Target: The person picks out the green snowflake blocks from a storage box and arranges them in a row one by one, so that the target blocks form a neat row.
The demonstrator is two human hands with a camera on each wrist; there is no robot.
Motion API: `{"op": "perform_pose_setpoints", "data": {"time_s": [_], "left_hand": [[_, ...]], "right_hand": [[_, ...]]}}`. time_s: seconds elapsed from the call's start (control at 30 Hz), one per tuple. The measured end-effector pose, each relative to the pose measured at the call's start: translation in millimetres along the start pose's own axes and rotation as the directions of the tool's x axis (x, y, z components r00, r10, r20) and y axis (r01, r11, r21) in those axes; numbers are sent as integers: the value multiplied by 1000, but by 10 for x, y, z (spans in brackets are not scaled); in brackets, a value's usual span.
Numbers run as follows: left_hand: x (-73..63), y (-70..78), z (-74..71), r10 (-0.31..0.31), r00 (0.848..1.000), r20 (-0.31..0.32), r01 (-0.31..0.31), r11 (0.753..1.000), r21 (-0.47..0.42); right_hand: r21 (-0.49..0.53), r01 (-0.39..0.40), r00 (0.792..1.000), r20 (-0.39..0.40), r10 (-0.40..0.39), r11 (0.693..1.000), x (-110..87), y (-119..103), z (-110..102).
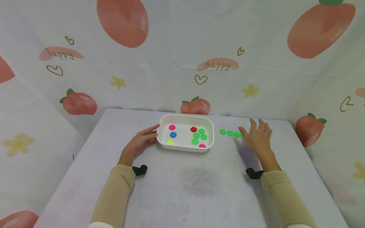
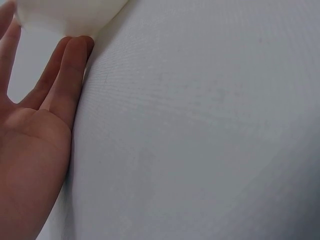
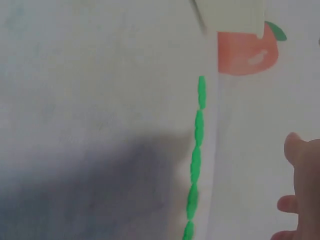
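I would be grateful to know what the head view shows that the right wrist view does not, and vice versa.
Only the head view shows the left hand, its fingers touching the side of the white tray, and the discs inside: pink, red, blue, yellow and green.

Only the right wrist view shows at least five pieces in the green row, the last cut off by the picture's edge; in the head view the right hand covers the row beyond part of a fourth.

Both show the right hand, the green row, the tray's outside, the table and a printed peach.

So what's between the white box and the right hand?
A row of green discs, running toward the right hand, shows in the head view.
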State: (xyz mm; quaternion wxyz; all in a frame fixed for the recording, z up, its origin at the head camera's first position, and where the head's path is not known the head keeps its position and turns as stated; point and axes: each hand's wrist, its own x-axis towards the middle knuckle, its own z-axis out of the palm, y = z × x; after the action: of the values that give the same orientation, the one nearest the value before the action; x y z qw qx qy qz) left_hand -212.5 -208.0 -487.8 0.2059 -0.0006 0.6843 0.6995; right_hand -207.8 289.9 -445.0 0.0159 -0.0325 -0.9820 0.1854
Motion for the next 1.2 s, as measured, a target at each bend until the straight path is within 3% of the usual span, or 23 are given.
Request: {"op": "perform_pose_setpoints", "data": {"time_s": [0.23,0.43,0.7,1.2], "left_hand": [[8,-10,4,4,1000,3,-4,1000,2],[13,-5,13,-5,1000,-4,5,1000,-5],[4,-4,2,-3,1000,2,3,1000,17],[24,-30,-12,7,1000,8,-7,1000,-2]], "right_hand": [[14,25,999,33,-26,1000,-38,-175,-24],[25,71,997,9,-71,997,-105,-358,-80],[-42,110,994,18,-109,993,-157,-607,-119],[-101,204,979,24,-203,974,-166,-848,59]]}}
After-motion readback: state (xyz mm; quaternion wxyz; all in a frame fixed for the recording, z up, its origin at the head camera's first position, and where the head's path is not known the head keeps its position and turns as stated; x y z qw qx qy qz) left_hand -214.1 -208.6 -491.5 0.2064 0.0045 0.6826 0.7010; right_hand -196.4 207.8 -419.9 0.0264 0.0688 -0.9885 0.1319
